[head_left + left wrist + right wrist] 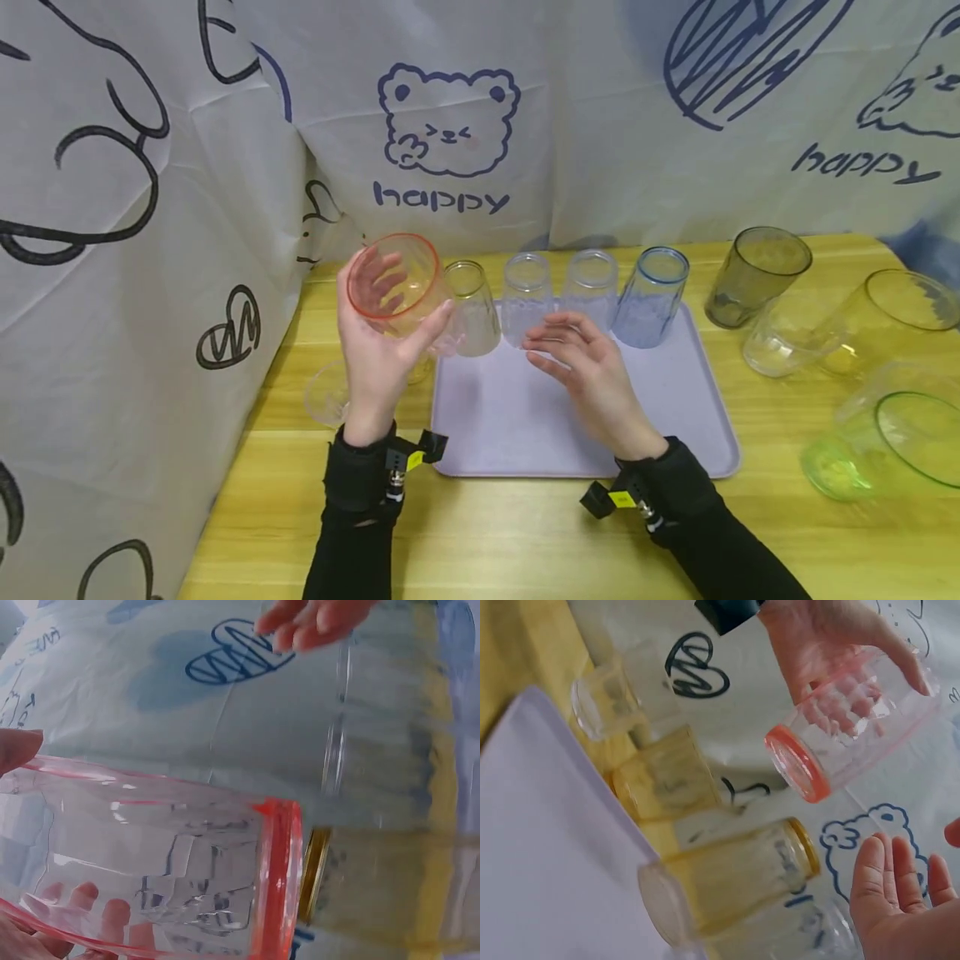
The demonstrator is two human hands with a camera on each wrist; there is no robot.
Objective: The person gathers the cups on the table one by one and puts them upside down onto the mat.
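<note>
My left hand [378,333] grips a pink glass tumbler [202,855] with a red rim, raised near the tray's back left corner. Its wide mouth faces up, and its thick red base points down in the right wrist view. Over the middle of the lilac tray [525,433] hovers my right hand [592,375], fingers relaxed and holding nothing. Behind it, along the tray's back edge, stand upside-down tumblers: an amber-brown one [472,312], two clear ones [527,292] and a blue one [651,300]. The amber-brown tumbler is the nearest to the pink one.
Left of the tray, partly behind my left arm, stand a clear glass [324,396] and a yellow glass [664,776]. On the wooden table [510,542] to the right are upright tumblers: grey [757,279], clear, yellowish [892,321] and green [840,467]. White printed cloth hangs behind and left.
</note>
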